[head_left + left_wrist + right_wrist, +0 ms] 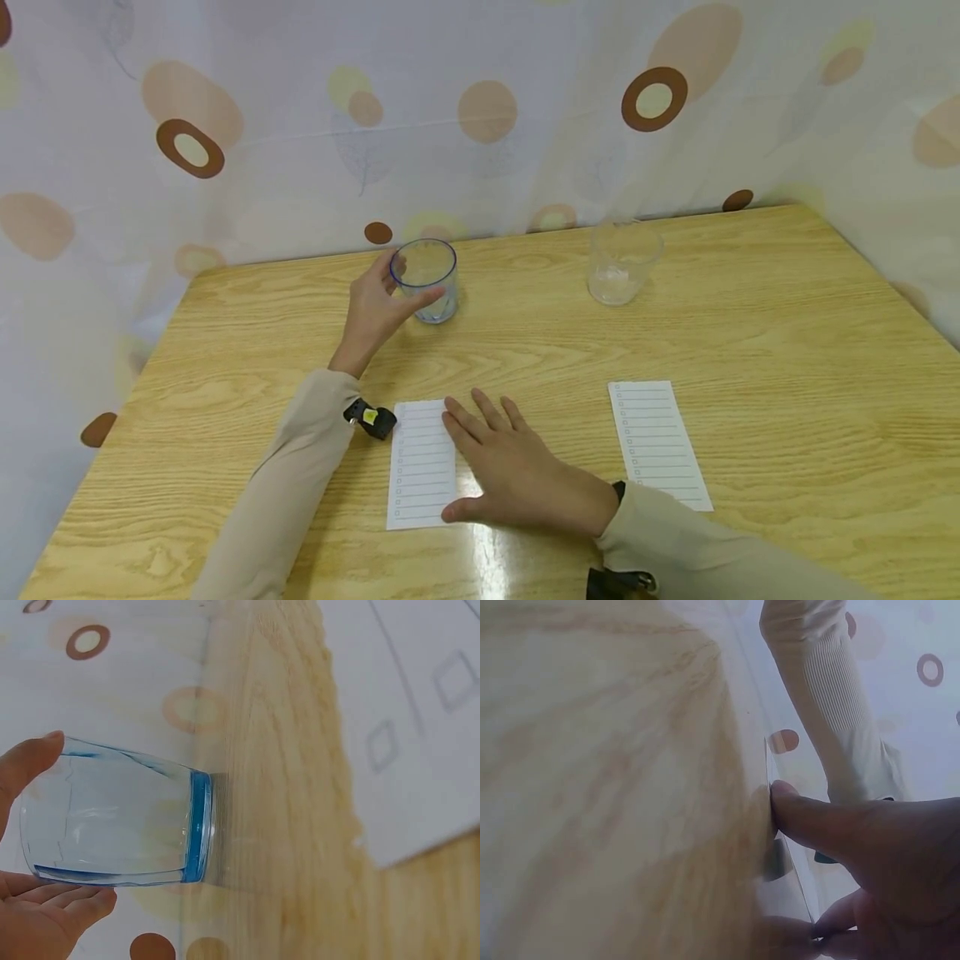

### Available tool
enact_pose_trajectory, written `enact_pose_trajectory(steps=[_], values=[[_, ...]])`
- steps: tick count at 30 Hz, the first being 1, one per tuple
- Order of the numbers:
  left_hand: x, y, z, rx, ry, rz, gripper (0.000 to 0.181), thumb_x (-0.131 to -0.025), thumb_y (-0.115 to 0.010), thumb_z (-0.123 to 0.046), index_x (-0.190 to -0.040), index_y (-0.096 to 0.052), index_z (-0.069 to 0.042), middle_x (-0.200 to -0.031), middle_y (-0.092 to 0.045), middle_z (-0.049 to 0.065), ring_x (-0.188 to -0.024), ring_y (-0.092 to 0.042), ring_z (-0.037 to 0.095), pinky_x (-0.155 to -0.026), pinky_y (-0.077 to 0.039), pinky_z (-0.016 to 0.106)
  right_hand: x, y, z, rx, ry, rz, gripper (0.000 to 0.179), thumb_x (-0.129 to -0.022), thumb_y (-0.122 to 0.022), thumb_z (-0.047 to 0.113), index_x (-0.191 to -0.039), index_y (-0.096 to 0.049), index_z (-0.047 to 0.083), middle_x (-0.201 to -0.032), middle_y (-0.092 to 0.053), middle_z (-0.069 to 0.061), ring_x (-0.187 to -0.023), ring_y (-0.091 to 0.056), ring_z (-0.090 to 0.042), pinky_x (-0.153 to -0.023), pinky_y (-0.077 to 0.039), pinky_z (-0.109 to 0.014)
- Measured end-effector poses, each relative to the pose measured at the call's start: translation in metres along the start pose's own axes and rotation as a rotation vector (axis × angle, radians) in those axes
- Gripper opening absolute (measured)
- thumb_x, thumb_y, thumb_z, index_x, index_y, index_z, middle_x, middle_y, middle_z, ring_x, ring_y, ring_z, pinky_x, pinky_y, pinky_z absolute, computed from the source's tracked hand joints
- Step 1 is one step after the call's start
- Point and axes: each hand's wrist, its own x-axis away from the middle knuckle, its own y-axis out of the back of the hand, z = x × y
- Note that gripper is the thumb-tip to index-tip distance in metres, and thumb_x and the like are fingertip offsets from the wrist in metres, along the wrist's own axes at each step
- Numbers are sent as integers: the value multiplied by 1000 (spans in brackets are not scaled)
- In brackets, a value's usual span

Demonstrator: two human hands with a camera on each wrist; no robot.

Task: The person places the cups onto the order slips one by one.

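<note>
Toward the back left of the table, a blue-rimmed drinking glass point(438, 310) stands upright. My left hand point(371, 304) is around it, thumb at the front and fingers on the far side; in the left wrist view the thumb and fingers point(82, 904) lie against opposite sides of the glass point(120, 810). My right hand point(510, 471) rests with spread fingers along the right edge of a lined checklist paper point(422, 467). From the right wrist, the thumb and fingertips of this hand point(885, 862) meet the paper's thin edge point(801, 877).
Another clear glass point(618, 271) stands at the back right. A second lined paper point(663, 442) lies to the right, partly behind the right forearm. The wooden table point(810, 333) meets a patterned curtain point(525, 167) at the back.
</note>
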Motion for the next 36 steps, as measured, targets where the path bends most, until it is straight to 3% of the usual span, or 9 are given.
enact_pose_trajectory(steps=[12,20,24,31,36], values=[[2,-1,8,76,-25,-79,87,-74,-86,-25,-144,-41,1,-140,-50,20,-130,-47,28,-106,-39,31,1,1,1,6,8,-11,100,-82,-61,66,-151,-27,2,-160,-16,-9,-146,-10,-37,-115,-14,-57],[20,5,-31,97,-31,-84,77,-78,-81,-8,-141,-40,8,-138,-50,24,-130,-47,34,-107,-38,34,-1,0,0,15,-3,-7,100,-82,-61,66,-152,-27,3,-160,-16,-8,-146,-10,-36,-115,-13,-57],[18,6,-26,102,-22,-76,78,-77,-81,-8,-142,-41,7,-139,-49,23,-131,-46,32,-108,-38,33,-2,-1,0,14,-9,9,101,-82,-59,68,-152,-25,4,-160,-14,-8,-146,-8,-36,-116,-11,-57],[12,7,-2,99,-14,-82,84,-73,-86,-19,-143,-44,-2,-139,-51,16,-129,-49,25,-106,-40,29,-3,-1,-1,23,0,17,102,-81,-58,68,-153,-24,4,-160,-13,-8,-146,-8,-36,-115,-12,-58],[15,10,1,107,-31,-88,83,-72,-87,-22,-141,-47,-2,-137,-53,18,-127,-51,25,-105,-41,29,-5,-1,-1,22,1,26,102,-81,-58,69,-153,-24,4,-160,-12,-8,-146,-8,-35,-115,-13,-58]])
